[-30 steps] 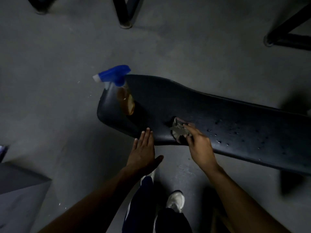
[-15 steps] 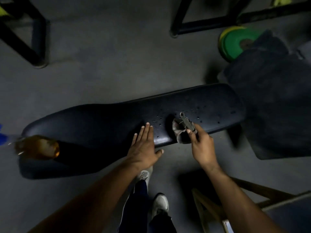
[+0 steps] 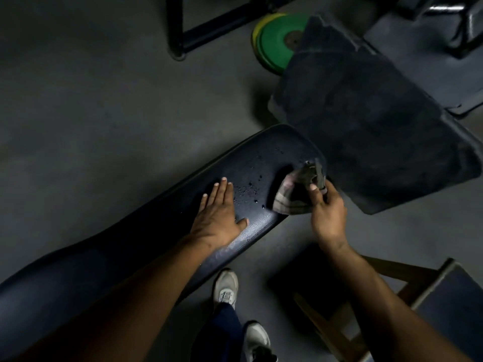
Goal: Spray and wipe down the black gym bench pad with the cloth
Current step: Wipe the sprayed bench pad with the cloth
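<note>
The long black bench pad (image 3: 109, 257) runs from the lower left up to its rounded end near the centre right, with water droplets (image 3: 248, 189) beaded on that end. My left hand (image 3: 219, 212) lies flat on the pad, fingers spread, holding nothing. My right hand (image 3: 326, 207) grips a bunched checked cloth (image 3: 292, 194) at the pad's near right edge, next to the droplets. The spray bottle is out of view.
A second, angled dark pad (image 3: 366, 121) sits just right of the bench end. Green and yellow weight plates (image 3: 274, 40) lie on the floor behind it. A black metal frame (image 3: 183, 30) stands at the top, a wooden-framed box (image 3: 431, 304) at the lower right. My shoes (image 3: 227, 286) are below the bench.
My view has swung right along the bench, so the spray bottle has left the frame. My right hand and the cloth have moved toward the pad's right end; my left hand stays flat.
</note>
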Demonstrator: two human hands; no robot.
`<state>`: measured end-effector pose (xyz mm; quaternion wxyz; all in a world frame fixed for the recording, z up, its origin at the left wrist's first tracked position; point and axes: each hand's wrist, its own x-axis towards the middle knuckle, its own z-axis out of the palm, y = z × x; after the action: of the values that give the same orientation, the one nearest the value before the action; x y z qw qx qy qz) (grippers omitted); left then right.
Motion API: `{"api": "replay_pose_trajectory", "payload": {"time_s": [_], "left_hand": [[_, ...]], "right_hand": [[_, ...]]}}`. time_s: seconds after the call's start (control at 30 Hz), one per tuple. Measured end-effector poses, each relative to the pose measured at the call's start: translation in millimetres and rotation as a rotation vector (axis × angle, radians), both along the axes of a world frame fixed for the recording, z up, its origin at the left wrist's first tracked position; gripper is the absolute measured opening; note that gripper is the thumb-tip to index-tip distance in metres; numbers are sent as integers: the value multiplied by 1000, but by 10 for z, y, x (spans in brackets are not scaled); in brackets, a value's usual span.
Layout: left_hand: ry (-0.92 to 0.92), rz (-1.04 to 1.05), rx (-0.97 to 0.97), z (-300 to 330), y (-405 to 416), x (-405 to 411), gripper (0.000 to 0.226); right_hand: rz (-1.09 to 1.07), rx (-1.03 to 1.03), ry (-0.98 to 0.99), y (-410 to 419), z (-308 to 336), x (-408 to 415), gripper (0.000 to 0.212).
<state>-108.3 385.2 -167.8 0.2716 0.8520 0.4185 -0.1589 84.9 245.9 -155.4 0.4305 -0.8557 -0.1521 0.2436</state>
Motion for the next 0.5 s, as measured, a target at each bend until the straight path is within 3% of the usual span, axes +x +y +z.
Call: {"api": "replay_pose_trajectory", "payload": {"time_s": [0.1,0.17,0.2,0.27,0.33,0.5], "left_hand": [[1,-36,-6,-82,169,188,104],[6,-61,-5,-147,255,301,104],[10,-71,-7,-178,293,355,104],[26,-90,-21,-238,360,461,103],[43,-110,-30,-291,410,559,103],[46,-151,-21,-363,514,710,103]], "right_hand": [[-45,28,-22,127,-96,168,44],[57,14,-13,208,-151,228,53],[195,-59,-51,234,-204,246,58],[572,-416,-241,229,-368,266,65],[795,-703,-391,154,-512,263,73],[836,-597,-546,114,-609,208,74]]}}
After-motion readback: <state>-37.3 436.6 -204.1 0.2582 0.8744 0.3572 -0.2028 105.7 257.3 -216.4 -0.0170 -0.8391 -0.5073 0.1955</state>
